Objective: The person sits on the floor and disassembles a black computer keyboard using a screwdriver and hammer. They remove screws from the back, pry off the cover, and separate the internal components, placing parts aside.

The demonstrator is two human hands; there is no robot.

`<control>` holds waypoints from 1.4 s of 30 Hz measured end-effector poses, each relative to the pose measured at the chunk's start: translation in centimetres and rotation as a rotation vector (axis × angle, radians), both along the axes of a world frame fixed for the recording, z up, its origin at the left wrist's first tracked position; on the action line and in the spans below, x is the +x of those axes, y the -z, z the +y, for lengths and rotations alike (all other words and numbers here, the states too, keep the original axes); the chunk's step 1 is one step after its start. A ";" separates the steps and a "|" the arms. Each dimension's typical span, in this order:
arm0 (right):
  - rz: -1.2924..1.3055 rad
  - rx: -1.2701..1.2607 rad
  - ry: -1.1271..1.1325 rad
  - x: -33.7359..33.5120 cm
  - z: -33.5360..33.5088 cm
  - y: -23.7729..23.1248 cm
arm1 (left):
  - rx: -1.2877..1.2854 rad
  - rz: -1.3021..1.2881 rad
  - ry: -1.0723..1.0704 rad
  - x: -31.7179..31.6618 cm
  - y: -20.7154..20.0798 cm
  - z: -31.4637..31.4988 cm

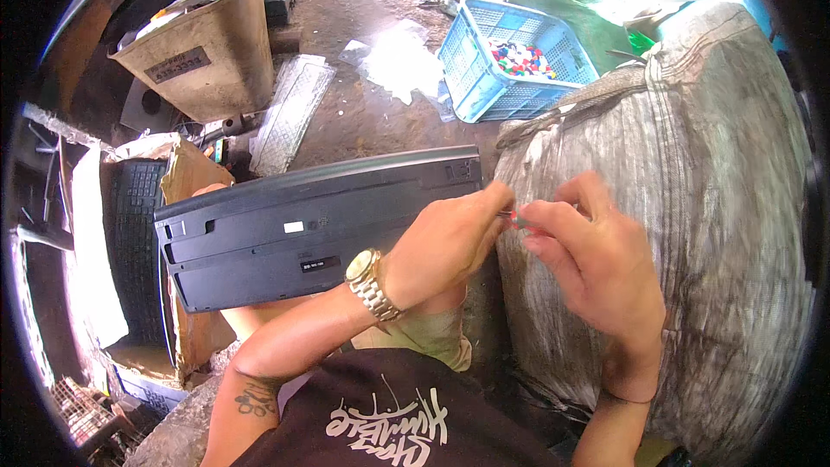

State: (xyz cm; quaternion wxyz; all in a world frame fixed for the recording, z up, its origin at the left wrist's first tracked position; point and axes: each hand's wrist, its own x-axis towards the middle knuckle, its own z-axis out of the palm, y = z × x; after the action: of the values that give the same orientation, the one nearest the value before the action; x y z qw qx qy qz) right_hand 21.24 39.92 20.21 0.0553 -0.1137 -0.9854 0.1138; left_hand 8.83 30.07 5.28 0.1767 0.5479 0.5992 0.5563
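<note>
A black computer keyboard [303, 229] lies underside up across my lap, tilted, its right end close to my left hand. My left hand [450, 238], with a metal watch on the wrist, has its fingers pinched together in front of the right end. What they hold is hidden. Fingertip to fingertip with it, my right hand [596, 255] pinches a small red-and-grey piece [519, 220]. A thin metal bit shows between the two hands, possibly a screwdriver's shaft. My right fingers are slightly blurred.
A large woven sack [726, 207] bulges close on the right. Ahead stands a blue plastic basket [474, 78] with many small coloured pieces. On the left are a cardboard box [186, 177] with another keyboard [134, 233] upright in it and a dirty beige bin [207, 78].
</note>
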 end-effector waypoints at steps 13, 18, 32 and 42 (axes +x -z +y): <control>-0.152 0.264 -0.073 -0.5 0.1 0.0 | -0.007 0.234 0.065 -1.8 2.2 1.1; -0.024 0.051 0.018 -0.7 -0.3 -0.1 | 0.014 0.248 0.007 -2.1 2.4 1.1; -0.161 0.127 0.083 0.4 -1.1 -1.7 | 0.091 0.304 -0.062 -0.9 2.0 1.3; -0.045 0.138 -0.039 1.1 -0.3 -2.3 | 0.032 0.234 0.045 -0.6 0.9 1.2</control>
State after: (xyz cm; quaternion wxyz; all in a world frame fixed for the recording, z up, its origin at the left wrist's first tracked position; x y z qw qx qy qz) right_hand 22.31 39.63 22.51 0.0388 -0.0929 -0.9939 0.0442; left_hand 8.23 31.30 4.42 0.1092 0.6249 0.5944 0.4941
